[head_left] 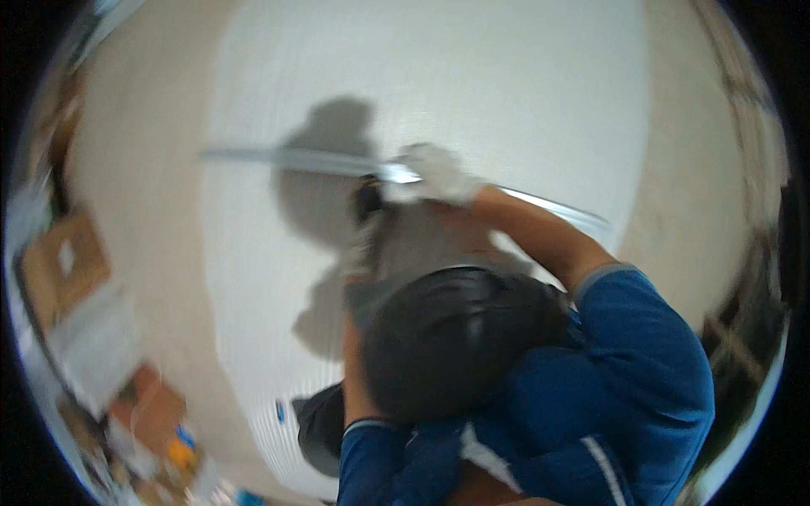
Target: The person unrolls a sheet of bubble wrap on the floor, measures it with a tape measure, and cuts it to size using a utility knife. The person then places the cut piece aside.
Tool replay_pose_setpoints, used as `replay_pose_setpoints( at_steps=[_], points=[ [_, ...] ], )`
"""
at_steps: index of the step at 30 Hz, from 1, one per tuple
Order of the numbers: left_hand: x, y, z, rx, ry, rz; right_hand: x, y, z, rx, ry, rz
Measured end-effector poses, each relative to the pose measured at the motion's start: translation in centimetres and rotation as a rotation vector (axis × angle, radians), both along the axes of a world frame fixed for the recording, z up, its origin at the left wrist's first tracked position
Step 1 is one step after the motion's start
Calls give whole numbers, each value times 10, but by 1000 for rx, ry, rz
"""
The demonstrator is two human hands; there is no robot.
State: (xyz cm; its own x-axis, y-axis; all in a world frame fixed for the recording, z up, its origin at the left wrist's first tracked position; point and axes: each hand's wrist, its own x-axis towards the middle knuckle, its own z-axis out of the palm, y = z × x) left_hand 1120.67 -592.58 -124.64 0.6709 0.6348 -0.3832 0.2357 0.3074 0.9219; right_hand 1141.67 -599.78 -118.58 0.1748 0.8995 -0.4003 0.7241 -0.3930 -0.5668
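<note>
The picture is blurred by motion. A long thin metal bar (295,158) lies across a wide white sheet (439,76). My right hand (434,173), in a white glove, is closed on the bar near its middle. My left hand (363,244), also in a pale glove, is just below the bar beside a small dark object (368,198) and a grey shape (413,244). I cannot make out what it grips. Both forearms reach up out of short blue sleeves. A dark rounded shape (456,337) sits between them and hides the sheet beneath it.
The white sheet covers the middle of a beige floor (143,169). Brown cardboard boxes (63,266) and pale packaging are piled along the left edge, with small coloured items at the lower left. A dark bundle (321,426) lies by my left elbow. Dark clutter lines the right rim.
</note>
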Motion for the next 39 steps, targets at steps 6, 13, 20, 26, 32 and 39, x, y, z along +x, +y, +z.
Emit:
replay_pose_setpoints(
  at_steps=[6, 13, 20, 26, 32, 39],
  points=[
    [-10, 0, 1, -467, -224, 184, 3, -5, -15, 102, -202, 87],
    [-15, 1, 10, -493, -222, 187, -14, 3, -29, 172, -153, -101],
    [-12, 4, 18, -671, -69, 266, -4, -2, -26, 178, -253, 47],
    [-15, 3, 11, -721, -97, 256, -1, -13, -17, 104, -242, 37],
    [-4, 12, -11, 60, 46, -110, -3, -14, -3, -34, -216, 23],
    [-12, 0, 17, -542, -248, 203, 8, -17, 18, -12, -282, 86]
  ],
)
